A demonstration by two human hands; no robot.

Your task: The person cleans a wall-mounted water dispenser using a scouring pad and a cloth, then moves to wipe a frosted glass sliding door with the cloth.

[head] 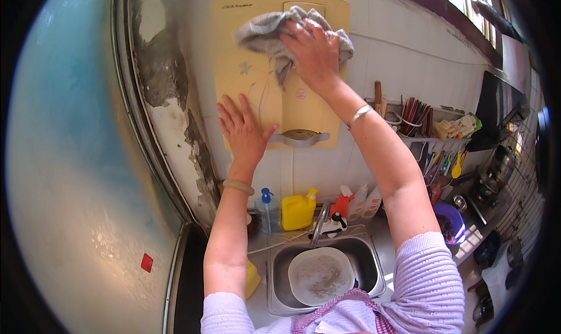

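Observation:
My right hand (313,51) presses a crumpled grey cloth (267,31) against the upper part of a yellow wall-mounted panel appliance (245,79). The cloth bunches out on both sides of the fingers and hides part of the panel. Lower on the same panel, at its left side, my left hand (243,128) lies flat with its fingers spread and holds nothing. Beside its thumb, a grey ledge with a round grille (302,136) juts from the panel's lower edge.
Below are a steel sink (280,286) with a white basin of cloudy water (322,277), a faucet (321,222), a yellow jug (298,211) and several bottles. A utensil shelf (438,140) hangs at right, above a purple bowl (458,224). A frosted door panel (87,158) stands left.

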